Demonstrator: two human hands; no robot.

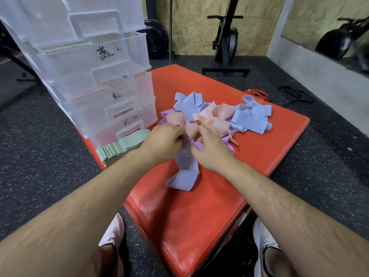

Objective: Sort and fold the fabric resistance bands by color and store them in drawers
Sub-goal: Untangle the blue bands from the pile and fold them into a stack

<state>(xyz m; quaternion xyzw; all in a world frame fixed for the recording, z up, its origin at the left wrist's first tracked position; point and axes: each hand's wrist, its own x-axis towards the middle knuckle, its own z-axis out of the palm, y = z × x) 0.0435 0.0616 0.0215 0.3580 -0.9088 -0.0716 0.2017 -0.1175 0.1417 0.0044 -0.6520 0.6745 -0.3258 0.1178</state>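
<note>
Drooping from both hands, a periwinkle-blue woven fabric resistance band [184, 172] trails onto the middle of the red padded vinyl mat [199, 226]. The left hand [164, 141] and right hand [211, 154] each pinch its upper end with curled fingers, at the near edge of the loose heap of blue, peach and lilac bands [219, 116]. Judged light, limp, grippy cloth: best taken at its two flat ends and drawn taut before creasing; folded pale green bands [119, 146] sit at the mat's left edge, against the clear plastic drawer tower [99, 80].
</note>
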